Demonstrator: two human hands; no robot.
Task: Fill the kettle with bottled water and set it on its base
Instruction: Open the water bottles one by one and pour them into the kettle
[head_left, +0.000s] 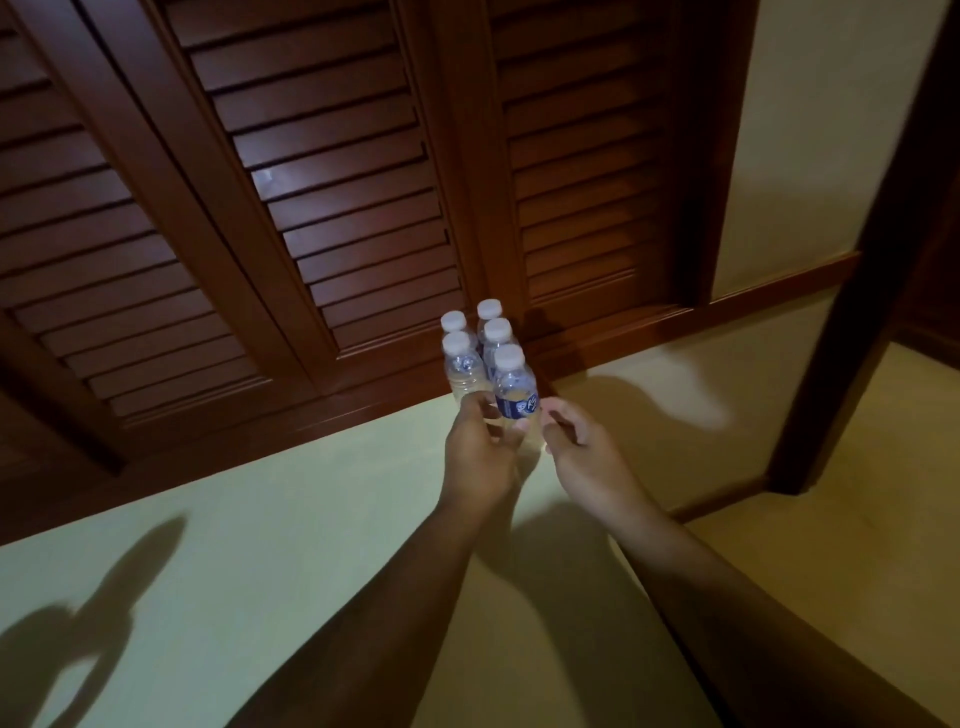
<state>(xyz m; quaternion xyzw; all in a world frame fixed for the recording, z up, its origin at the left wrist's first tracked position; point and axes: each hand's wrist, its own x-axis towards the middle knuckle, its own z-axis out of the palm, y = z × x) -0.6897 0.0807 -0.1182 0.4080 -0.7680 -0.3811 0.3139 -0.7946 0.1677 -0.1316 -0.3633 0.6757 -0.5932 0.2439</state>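
Several small clear water bottles with white caps stand close together on the pale floor, right in front of dark louvered wooden doors. The nearest bottle has a blue label. My left hand is wrapped around its lower part, with the thumb across the front below the label. My right hand hovers just right of that bottle, fingers loosely apart and holding nothing. No kettle or base is in view.
The louvered doors and their wooden baseboard run behind the bottles. A dark wooden post stands at the right. Pale floor spreads in front, crossed by shadows.
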